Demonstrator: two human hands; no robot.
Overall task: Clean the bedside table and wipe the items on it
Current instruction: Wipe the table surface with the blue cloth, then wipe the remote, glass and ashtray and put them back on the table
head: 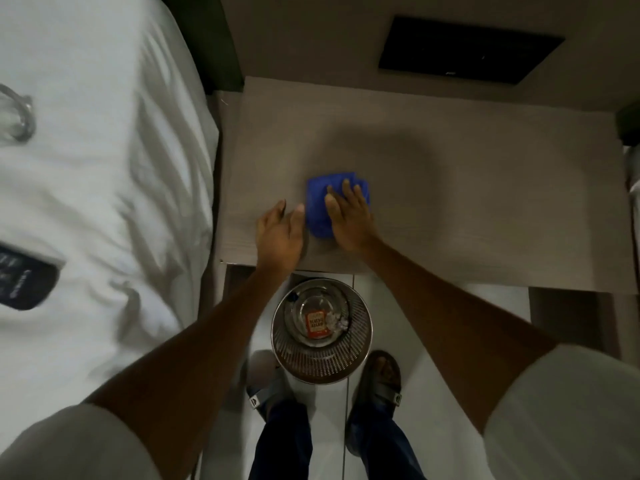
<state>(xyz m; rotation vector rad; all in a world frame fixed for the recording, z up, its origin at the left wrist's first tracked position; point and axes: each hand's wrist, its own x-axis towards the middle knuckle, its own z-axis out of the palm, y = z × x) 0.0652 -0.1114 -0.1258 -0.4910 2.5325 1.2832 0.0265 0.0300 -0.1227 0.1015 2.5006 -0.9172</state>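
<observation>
**Two hands at the near edge, one pressing the cloth**

Two hands work the front of the tabletop. The right hand (348, 220) lies palm down with fingers spread flat over a folded blue cloth (320, 202), pressing it against the bedside table (485, 188) rather than pinching it. The left hand (280, 233) sits just beside the cloth at the table's near edge, fingers loosely curled and holding nothing; whether it touches the surface is hard to tell.

By the look of it, the step in hand is wiping the bare tabletop, with the cloth near the front left. The next move would call for steady downward pressure and sweeps toward the far and right parts of the top, which the cloth is well apart from.

Below the edge, a mesh waste bin (322, 355) stands on the floor between the feet, holding a small red packet and scraps. On the bed (104, 168) to the left lie a clear glass item (17, 116) and a dark object (26, 282), both cut off by the frame and blurred, so what they are is uncertain. A dark panel (471, 50) sits beyond the table.
</observation>
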